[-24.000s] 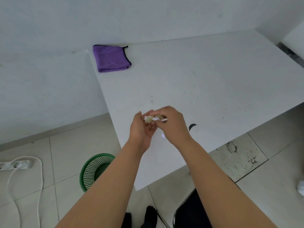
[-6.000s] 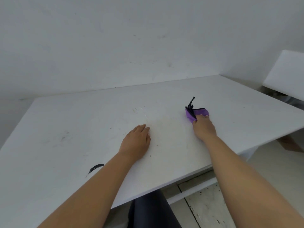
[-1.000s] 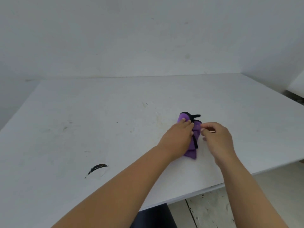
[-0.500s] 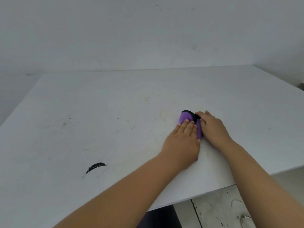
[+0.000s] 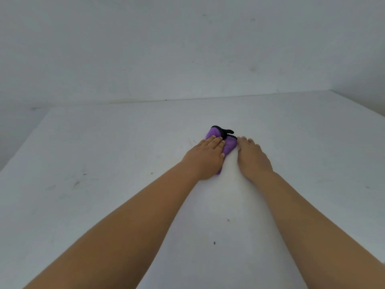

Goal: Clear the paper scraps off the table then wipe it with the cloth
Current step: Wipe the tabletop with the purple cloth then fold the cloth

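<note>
1. No paper scraps show on the desk [image 5: 104,205] from where I stand, so I take the clearing part as done and the wiping as the step in hand.
2. The purple cloth [image 5: 229,146] lies bunched on the desk out toward the middle, its black trim and loop pointing at the wall.
3. The left hand [image 5: 205,156] lies flat on the cloth with fingers straight, pressing it down, not gripping it.
4. The right hand [image 5: 253,156] rests on the desk just beside the cloth's right edge, fingers relaxed and straight, holding nothing. Whether its fingertips touch the fabric I cannot tell.
5. Faint smudges and a few dark specks [image 5: 214,243] show on the surface, some to the left and some nearer the person.
6. My guess at what the next move calls for: steady downward pressure with the flat left hand while sweeping the cloth across the marked patches, keeping the bundle from unrolling or slipping out from under the palm.
</note>
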The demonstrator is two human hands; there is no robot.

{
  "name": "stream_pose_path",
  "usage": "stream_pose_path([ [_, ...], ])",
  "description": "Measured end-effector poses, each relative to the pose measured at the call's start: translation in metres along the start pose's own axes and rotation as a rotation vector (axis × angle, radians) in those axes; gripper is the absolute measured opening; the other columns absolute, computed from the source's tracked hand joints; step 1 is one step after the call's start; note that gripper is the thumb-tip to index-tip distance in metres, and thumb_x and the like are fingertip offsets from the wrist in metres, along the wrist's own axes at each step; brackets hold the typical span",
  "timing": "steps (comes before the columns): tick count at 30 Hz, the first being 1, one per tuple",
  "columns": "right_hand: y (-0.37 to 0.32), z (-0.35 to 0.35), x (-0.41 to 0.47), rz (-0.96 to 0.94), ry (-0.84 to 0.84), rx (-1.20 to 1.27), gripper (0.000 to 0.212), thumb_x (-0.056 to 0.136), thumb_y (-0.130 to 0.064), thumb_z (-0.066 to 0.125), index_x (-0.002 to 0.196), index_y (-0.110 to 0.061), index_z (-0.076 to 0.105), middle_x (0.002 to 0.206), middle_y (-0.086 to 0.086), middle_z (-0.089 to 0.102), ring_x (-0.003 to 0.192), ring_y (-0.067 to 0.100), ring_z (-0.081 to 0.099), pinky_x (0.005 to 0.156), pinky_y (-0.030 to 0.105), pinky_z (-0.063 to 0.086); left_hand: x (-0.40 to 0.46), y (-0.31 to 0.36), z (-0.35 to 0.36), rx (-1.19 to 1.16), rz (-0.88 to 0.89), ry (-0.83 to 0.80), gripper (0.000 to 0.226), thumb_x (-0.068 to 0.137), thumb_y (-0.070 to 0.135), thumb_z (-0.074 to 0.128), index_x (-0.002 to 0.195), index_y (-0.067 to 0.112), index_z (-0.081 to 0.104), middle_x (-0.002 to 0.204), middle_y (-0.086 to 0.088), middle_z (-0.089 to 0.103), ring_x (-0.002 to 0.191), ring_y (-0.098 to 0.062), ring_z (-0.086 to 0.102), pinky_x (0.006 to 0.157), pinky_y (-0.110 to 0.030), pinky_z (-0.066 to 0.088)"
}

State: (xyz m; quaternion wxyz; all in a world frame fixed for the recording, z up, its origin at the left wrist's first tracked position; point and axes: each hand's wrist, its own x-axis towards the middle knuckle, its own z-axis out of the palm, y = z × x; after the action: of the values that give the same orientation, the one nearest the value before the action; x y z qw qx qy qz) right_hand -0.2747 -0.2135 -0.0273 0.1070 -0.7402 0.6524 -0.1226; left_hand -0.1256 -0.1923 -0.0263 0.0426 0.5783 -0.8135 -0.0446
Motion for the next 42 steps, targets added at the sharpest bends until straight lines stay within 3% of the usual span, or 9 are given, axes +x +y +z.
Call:
stream_pose_path([
  [3, -0.011, 0.003, 0.016, 0.009, -0.042, -0.031, 0.045, 0.102, -0.014, 0.021, 0.146, -0.009, 0.025, 0.158, 0.007, 0.017, 0.145, 0.024, 0.014, 0.115, 0.036, 0.015, 0.021, -0.016, 0.0, -0.001, -0.042, 0.001, 0.053, 0.103, 0.032, 0.015, 0.151, 0.011, 0.01, 0.159, -0.003, 0.006, 0.146, -0.016, 0.003, 0.118, -0.029, 0.0],
  [12, -0.058, 0.032, 0.056, -0.102, -0.071, -0.059, 0.047, 0.102, -0.014, 0.019, 0.148, -0.006, 0.02, 0.158, 0.008, 0.015, 0.147, 0.024, 0.009, 0.118, 0.036, 0.008, 0.044, -0.062, -0.003, -0.014, -0.163, 0.026, 0.052, 0.103, 0.029, 0.014, 0.15, 0.008, 0.01, 0.159, -0.006, 0.007, 0.146, -0.018, 0.004, 0.119, -0.03, 0.002],
  [18, -0.102, 0.043, 0.06, -0.179, -0.108, -0.084, 0.047, 0.102, -0.015, 0.018, 0.149, -0.008, 0.019, 0.159, 0.007, 0.011, 0.147, 0.022, 0.006, 0.118, 0.036, 0.007, 0.019, -0.115, -0.008, -0.002, -0.277, 0.053, 0.052, 0.102, 0.028, 0.016, 0.15, 0.007, 0.012, 0.159, -0.006, 0.009, 0.146, -0.019, 0.006, 0.119, -0.031, 0.004],
  [28, -0.152, 0.065, 0.06, -0.151, -0.09, -0.095, 0.05, 0.099, -0.005, 0.02, 0.149, -0.004, 0.015, 0.159, 0.009, 0.008, 0.147, 0.021, 0.003, 0.119, 0.033, 0.004, -0.056, -0.197, -0.029, 0.033, -0.505, 0.013, 0.052, 0.102, 0.021, 0.02, 0.149, 0.005, 0.008, 0.159, -0.007, 0.006, 0.146, -0.02, 0.004, 0.118, -0.031, 0.002],
  [31, -0.149, 0.062, 0.062, -0.152, -0.101, -0.086, 0.049, 0.099, -0.005, 0.021, 0.149, -0.006, 0.019, 0.159, 0.007, 0.011, 0.147, 0.021, 0.008, 0.118, 0.034, 0.007, -0.045, -0.179, -0.029, 0.014, -0.518, 0.028, 0.054, 0.097, 0.008, 0.02, 0.148, 0.0, 0.005, 0.158, -0.011, 0.004, 0.146, -0.024, 0.001, 0.118, -0.033, 0.0],
  [34, -0.141, 0.055, 0.066, -0.18, -0.081, 0.028, 0.043, 0.1, -0.011, 0.027, 0.14, -0.005, 0.039, 0.151, 0.013, 0.033, 0.138, 0.03, 0.031, 0.113, 0.037, 0.024, -0.031, -0.151, -0.021, -0.075, -0.462, 0.067, 0.055, 0.096, 0.006, 0.019, 0.148, -0.001, 0.004, 0.159, -0.012, 0.002, 0.146, -0.024, -0.001, 0.119, -0.033, -0.001],
  [39, -0.135, 0.041, 0.065, -0.141, 0.057, 0.334, 0.035, 0.098, -0.009, 0.038, 0.127, -0.011, 0.057, 0.134, 0.006, 0.056, 0.126, 0.023, 0.048, 0.101, 0.024, 0.032, -0.021, -0.123, -0.016, -0.173, -0.449, 0.05, 0.056, 0.097, 0.01, 0.019, 0.149, 0.001, 0.001, 0.159, -0.009, -0.004, 0.146, -0.021, -0.007, 0.118, -0.032, -0.005],
  [42, -0.144, 0.034, 0.059, -0.114, 0.151, 0.494, 0.033, 0.096, -0.009, 0.041, 0.123, -0.012, 0.059, 0.128, 0.005, 0.06, 0.12, 0.02, 0.052, 0.093, 0.018, 0.032, -0.023, -0.114, -0.026, -0.457, -0.442, 0.153, 0.052, 0.099, 0.013, 0.024, 0.148, 0.0, 0.012, 0.158, -0.012, 0.01, 0.146, -0.023, 0.005, 0.118, -0.031, 0.003],
])
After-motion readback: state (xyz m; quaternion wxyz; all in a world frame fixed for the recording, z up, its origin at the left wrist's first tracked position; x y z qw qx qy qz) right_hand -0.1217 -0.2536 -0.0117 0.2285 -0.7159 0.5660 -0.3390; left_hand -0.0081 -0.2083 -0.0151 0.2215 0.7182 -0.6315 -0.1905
